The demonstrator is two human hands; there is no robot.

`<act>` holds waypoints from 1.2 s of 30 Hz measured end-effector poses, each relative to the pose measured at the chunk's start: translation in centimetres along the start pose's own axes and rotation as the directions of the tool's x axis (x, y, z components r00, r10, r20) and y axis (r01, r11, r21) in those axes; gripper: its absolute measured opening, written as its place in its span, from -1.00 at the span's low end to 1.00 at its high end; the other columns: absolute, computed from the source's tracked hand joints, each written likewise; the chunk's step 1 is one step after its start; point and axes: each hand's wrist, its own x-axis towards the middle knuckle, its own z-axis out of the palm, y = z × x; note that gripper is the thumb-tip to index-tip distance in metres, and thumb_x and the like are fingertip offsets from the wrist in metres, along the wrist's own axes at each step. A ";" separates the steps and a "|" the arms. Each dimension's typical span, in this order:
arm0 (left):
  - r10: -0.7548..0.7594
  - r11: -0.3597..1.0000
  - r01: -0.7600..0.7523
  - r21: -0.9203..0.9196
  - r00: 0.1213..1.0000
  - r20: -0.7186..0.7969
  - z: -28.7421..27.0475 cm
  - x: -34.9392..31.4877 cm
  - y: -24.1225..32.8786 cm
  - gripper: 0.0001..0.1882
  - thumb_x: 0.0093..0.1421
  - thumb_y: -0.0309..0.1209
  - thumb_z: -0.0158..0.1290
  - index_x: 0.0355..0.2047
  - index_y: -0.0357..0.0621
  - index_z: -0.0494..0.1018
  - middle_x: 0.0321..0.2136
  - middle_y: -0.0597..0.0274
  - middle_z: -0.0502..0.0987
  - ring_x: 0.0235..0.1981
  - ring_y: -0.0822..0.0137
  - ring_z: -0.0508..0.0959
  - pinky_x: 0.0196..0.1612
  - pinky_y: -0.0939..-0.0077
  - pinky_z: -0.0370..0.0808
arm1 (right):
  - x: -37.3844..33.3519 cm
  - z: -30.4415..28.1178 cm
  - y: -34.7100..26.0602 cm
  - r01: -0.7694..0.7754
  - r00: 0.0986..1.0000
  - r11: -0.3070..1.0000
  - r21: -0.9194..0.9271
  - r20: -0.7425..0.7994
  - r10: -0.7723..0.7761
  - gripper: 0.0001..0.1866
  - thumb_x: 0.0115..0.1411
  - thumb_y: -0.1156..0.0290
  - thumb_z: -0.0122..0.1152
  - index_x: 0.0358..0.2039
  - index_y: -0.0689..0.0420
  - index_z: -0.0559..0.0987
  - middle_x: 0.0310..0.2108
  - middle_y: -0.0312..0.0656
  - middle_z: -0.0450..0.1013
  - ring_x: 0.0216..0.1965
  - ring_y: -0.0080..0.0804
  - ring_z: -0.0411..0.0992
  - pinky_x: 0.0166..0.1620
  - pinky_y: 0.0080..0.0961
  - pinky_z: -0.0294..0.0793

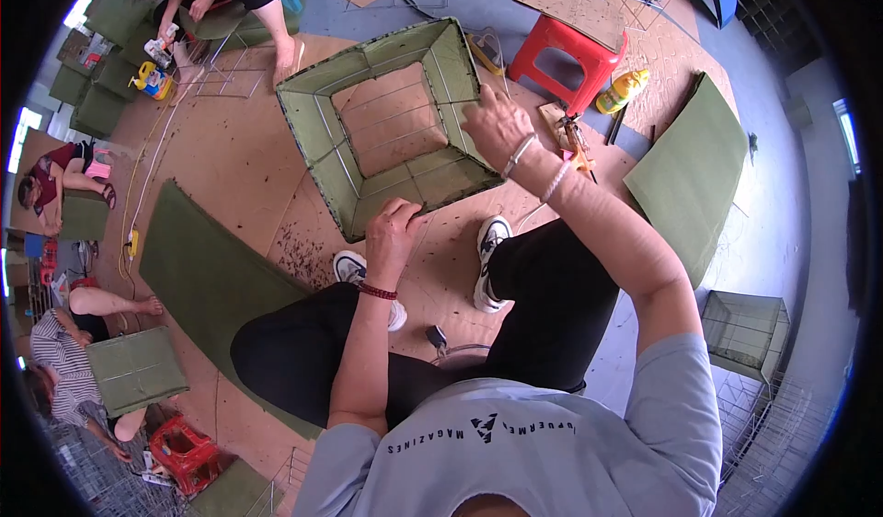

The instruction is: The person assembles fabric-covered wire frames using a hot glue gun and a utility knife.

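Note:
A square wire frame covered in green fabric (336, 181) stands tilted in front of me, with sloping sides and brown board showing through its middle. Dark trim runs along its rim. At its near edge, my left hand (393, 232) has its fingers closed on the rim. My right hand (499, 129) is at the right-hand rim, fingers bent and pressed together against the edge; the fingertips are partly hidden. Thin metal rods cross the frame's sides and its opening.
A red plastic stool (561, 66) with a board on top stands at far right, beside a yellow bottle (623, 91). Green panels (198, 278) lie at left and another green sheet (694, 181) at right. Several people work at left; wire frames (773, 425) are stacked at lower right.

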 end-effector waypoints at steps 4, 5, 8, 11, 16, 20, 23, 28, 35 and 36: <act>-0.034 0.999 0.034 -0.007 0.999 -0.008 0.0 -0.2 -0.3 -0.83 -0.11 -0.47 0.19 -0.50 -0.25 0.45 -0.49 0.15 0.46 -0.40 0.13 0.48 -0.34 0.35 0.43 | -2.3 -1.3 -2.2 0.176 0.980 0.982 -0.070 -0.084 -0.182 -0.61 -0.10 0.46 0.12 -0.17 0.11 0.45 -0.21 -0.03 0.35 -0.24 -0.16 0.42 -0.19 -0.29 0.43; -0.024 1.000 0.024 -0.004 1.000 -0.002 -0.1 -0.5 -0.8 -0.82 -0.10 -0.42 0.19 -0.51 -0.22 0.45 -0.51 0.17 0.44 -0.41 0.14 0.47 -0.36 0.33 0.43 | -2.6 -1.7 -3.7 0.230 0.970 0.970 0.077 0.064 -0.235 -0.60 -0.08 0.45 0.13 -0.14 0.11 0.44 -0.24 -0.03 0.37 -0.23 -0.14 0.42 -0.17 -0.27 0.42; -0.097 0.995 0.097 -0.031 0.995 0.007 0.4 -0.4 -0.6 -0.81 -0.11 -0.42 0.20 -0.52 -0.22 0.44 -0.51 0.16 0.43 -0.41 0.13 0.46 -0.35 0.32 0.42 | -4.2 -1.1 -5.8 0.194 0.876 0.942 0.272 0.385 -0.292 -0.57 -0.03 0.42 0.15 -0.07 0.09 0.40 -0.28 -0.01 0.40 -0.20 -0.11 0.42 -0.15 -0.24 0.40; -0.048 0.999 0.048 -0.014 0.999 -0.022 0.3 0.0 -0.6 -0.81 -0.12 -0.42 0.20 -0.52 -0.23 0.44 -0.52 0.14 0.43 -0.40 0.13 0.46 -0.34 0.32 0.42 | -4.6 -0.3 -5.9 0.085 0.787 0.936 0.343 0.553 -0.274 -0.59 0.01 0.38 0.17 -0.07 0.08 0.42 -0.23 -0.02 0.43 -0.11 -0.12 0.41 -0.10 -0.25 0.39; -0.054 0.997 0.053 -0.047 0.998 -0.020 0.1 0.0 -0.7 -0.81 -0.12 -0.44 0.20 -0.53 -0.25 0.44 -0.53 0.12 0.43 -0.44 0.12 0.46 -0.38 0.32 0.41 | -4.1 1.2 -5.6 0.069 0.765 0.920 0.385 0.572 -0.297 -0.61 0.01 0.34 0.19 -0.10 0.05 0.46 -0.16 -0.06 0.45 -0.07 -0.13 0.40 -0.07 -0.27 0.39; -0.054 0.998 0.053 -0.023 0.998 -0.045 -0.1 -0.2 -0.8 -0.82 -0.13 -0.45 0.21 -0.54 -0.25 0.45 -0.53 0.12 0.44 -0.46 0.10 0.47 -0.40 0.33 0.40 | -2.9 -0.5 -5.9 0.052 0.722 0.934 0.354 0.633 -0.280 -0.49 0.02 0.30 0.18 0.03 -0.03 0.36 -0.17 -0.03 0.43 -0.10 -0.08 0.40 -0.03 -0.22 0.35; -0.046 0.998 0.042 -0.055 0.996 -0.071 -0.1 0.3 -0.3 -0.83 -0.12 -0.44 0.21 -0.54 -0.24 0.45 -0.54 0.10 0.44 -0.45 0.10 0.47 -0.40 0.32 0.40 | -4.2 2.0 -5.4 0.099 0.781 0.930 0.354 0.551 -0.293 -0.55 0.01 0.27 0.19 -0.03 -0.03 0.42 -0.24 -0.04 0.46 -0.13 -0.10 0.42 -0.09 -0.24 0.39; -0.089 0.995 0.087 -0.048 0.995 -0.041 -0.1 -0.1 -0.7 -0.83 -0.12 -0.43 0.21 -0.56 -0.25 0.45 -0.55 0.09 0.44 -0.46 0.10 0.47 -0.40 0.31 0.40 | -3.1 -0.6 -6.3 0.103 0.790 0.923 0.370 0.534 -0.302 -0.63 0.01 0.23 0.19 -0.13 -0.01 0.49 -0.29 -0.06 0.49 -0.17 -0.10 0.45 -0.14 -0.24 0.43; -0.057 0.998 0.057 -0.015 0.998 -0.039 -0.1 0.2 -0.7 -0.83 -0.13 -0.48 0.21 -0.55 -0.27 0.45 -0.55 0.09 0.45 -0.46 0.11 0.48 -0.41 0.33 0.40 | -1.8 0.2 -4.8 0.034 0.830 0.944 0.330 0.517 -0.210 -0.56 0.01 0.20 0.21 -0.06 -0.01 0.46 -0.42 -0.08 0.51 -0.28 -0.13 0.47 -0.20 -0.29 0.44; -0.055 0.998 0.055 -0.010 0.998 -0.044 -0.4 0.3 -0.7 -0.83 -0.13 -0.48 0.21 -0.55 -0.27 0.45 -0.55 0.09 0.45 -0.46 0.11 0.48 -0.41 0.33 0.40 | -0.6 -0.1 -4.2 -0.082 0.864 0.965 0.251 0.501 -0.057 -0.56 0.02 0.19 0.21 -0.07 0.02 0.46 -0.42 -0.09 0.50 -0.28 -0.14 0.47 -0.22 -0.29 0.44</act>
